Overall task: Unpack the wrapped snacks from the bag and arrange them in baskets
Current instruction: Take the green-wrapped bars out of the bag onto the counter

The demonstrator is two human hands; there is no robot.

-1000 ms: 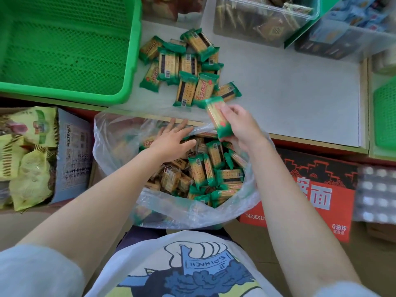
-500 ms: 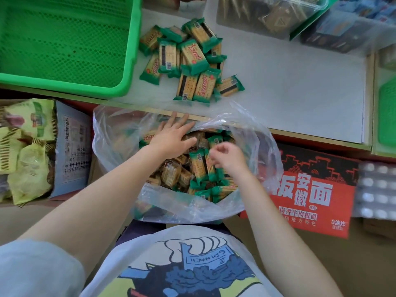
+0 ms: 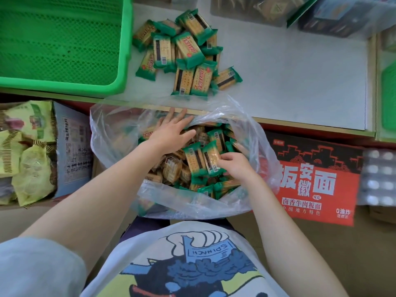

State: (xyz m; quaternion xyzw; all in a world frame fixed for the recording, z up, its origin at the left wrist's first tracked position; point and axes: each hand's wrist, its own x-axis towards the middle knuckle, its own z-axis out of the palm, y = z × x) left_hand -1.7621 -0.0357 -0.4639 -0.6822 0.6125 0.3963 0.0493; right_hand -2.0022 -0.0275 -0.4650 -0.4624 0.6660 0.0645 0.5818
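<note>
A red noodle carton point(image 3: 317, 181) printed with white characters stood just right of the clear plastic bag point(image 3: 111, 133), and a box of yellow-green crinkled snack packs point(image 3: 27, 151) sat to its left; the thin, wrinkled film of the bag rose around both wrists and veiled the packets near its rim. Inside lay a heap of flat rectangular cracker packets point(image 3: 171, 168), glossy wrappers with green ends. The left hand point(image 3: 171, 136) lay flat, fingers straight and spread, pressing on the packets at the far side of the bag. The right hand point(image 3: 233, 163) had its fingers curled round two green-wrapped cracker packets point(image 3: 201, 158) standing on end in the heap. Beyond the bag, a loose pile of the same packets point(image 3: 184, 54) rested on the pale grey tabletop point(image 3: 300, 82), just beside a green plastic mesh basket point(image 3: 64, 39) with a thick rounded rim. Clear bins of other wrapped goods point(image 3: 257, 9) stood along the far edge
</note>
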